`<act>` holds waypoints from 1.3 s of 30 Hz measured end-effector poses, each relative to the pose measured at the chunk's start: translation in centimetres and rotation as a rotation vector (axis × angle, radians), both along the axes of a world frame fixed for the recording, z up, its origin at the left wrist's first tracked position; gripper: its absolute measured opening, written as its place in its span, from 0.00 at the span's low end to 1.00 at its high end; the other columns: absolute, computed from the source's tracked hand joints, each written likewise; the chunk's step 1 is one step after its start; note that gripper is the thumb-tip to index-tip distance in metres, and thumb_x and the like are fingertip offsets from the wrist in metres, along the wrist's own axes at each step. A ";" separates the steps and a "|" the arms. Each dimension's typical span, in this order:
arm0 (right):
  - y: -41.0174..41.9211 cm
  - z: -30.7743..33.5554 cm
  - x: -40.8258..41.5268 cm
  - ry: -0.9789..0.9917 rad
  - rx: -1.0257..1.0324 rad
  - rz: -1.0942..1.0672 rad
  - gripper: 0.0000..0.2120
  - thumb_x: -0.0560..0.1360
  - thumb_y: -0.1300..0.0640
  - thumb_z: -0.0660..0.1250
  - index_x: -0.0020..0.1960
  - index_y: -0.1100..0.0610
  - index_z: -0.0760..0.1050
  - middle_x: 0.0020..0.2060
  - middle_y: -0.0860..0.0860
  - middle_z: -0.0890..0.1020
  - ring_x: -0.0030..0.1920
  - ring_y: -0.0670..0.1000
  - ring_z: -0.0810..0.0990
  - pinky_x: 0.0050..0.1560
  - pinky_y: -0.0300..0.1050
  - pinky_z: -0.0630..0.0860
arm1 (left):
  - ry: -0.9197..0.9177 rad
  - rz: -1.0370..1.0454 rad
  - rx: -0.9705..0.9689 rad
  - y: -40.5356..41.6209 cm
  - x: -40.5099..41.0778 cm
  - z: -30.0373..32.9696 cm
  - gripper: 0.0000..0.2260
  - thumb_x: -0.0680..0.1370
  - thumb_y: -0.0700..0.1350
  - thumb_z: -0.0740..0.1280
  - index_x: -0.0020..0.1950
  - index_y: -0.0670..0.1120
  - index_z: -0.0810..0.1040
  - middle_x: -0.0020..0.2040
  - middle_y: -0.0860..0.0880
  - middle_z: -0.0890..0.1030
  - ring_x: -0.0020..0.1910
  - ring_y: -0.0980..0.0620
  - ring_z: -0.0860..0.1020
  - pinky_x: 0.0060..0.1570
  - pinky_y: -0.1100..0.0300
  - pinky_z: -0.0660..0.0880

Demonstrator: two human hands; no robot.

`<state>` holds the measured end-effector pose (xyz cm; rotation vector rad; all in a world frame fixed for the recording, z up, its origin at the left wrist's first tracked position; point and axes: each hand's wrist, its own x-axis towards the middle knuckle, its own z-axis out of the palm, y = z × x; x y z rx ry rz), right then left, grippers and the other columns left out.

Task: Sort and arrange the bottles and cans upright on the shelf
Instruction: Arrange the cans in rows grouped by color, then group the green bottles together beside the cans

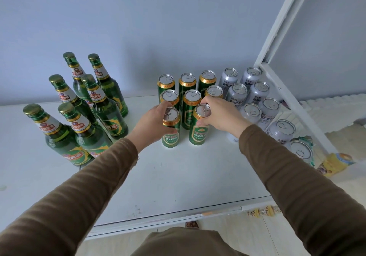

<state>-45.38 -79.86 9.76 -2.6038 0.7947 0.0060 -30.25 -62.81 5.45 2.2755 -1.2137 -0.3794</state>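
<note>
Shelf: I saw the white shelf (178, 176) carrying three groups, all upright, with its front part bare.
Bottles: six green glass bottles (103, 105) stood at the shelf's left in a tight cluster, gold caps on, white-and-red neck labels, gold swirls on their bodies. I could not tell how full they were.
Green cans: eight green cans with gold rims sat at the middle, lids sealed with pull tabs in place; three at the back, three in the next row, two in front.
Silver cans: silver cans (251, 115) stood in two columns along the right side by the white frame (277, 81), tops closed, dark print on their sides; the nearest one (301, 150) sat at the right edge.
Left hand: my left hand (152, 121) was wrapped around the front left green can (170, 131), fingers behind it, thumb across its front.
Right hand: my right hand (221, 113) gripped the front right green can (200, 127) near its rim, thumb on the label side.
Front cans: both rested on the shelf, just beside each other, with a narrow gap, directly in front of the middle row.
Sleeves: brown sleeves (297, 176) covered both my forearms.
</note>
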 end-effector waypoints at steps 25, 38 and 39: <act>2.2 0.0 -1.1 0.017 -0.077 -0.020 0.32 0.72 0.49 0.76 0.70 0.57 0.65 0.66 0.56 0.76 0.60 0.59 0.78 0.52 0.48 0.71 | 0.035 -0.013 0.000 1.9 -1.1 0.1 0.40 0.68 0.51 0.80 0.74 0.54 0.61 0.66 0.49 0.76 0.60 0.47 0.77 0.58 0.52 0.76; 12.9 2.5 4.6 -0.546 -0.021 0.172 0.18 0.78 0.47 0.68 0.65 0.51 0.74 0.62 0.46 0.78 0.65 0.48 0.74 0.61 0.42 0.69 | -0.132 0.065 -0.117 14.4 -0.6 3.0 0.23 0.76 0.55 0.72 0.70 0.52 0.74 0.67 0.55 0.76 0.61 0.54 0.76 0.60 0.60 0.72; 14.1 2.2 5.3 -0.550 0.008 0.203 0.18 0.79 0.47 0.68 0.65 0.52 0.74 0.62 0.46 0.78 0.65 0.47 0.74 0.63 0.44 0.71 | -0.129 0.080 -0.113 15.6 -0.5 2.9 0.21 0.77 0.55 0.72 0.69 0.52 0.75 0.65 0.56 0.76 0.59 0.55 0.76 0.58 0.62 0.71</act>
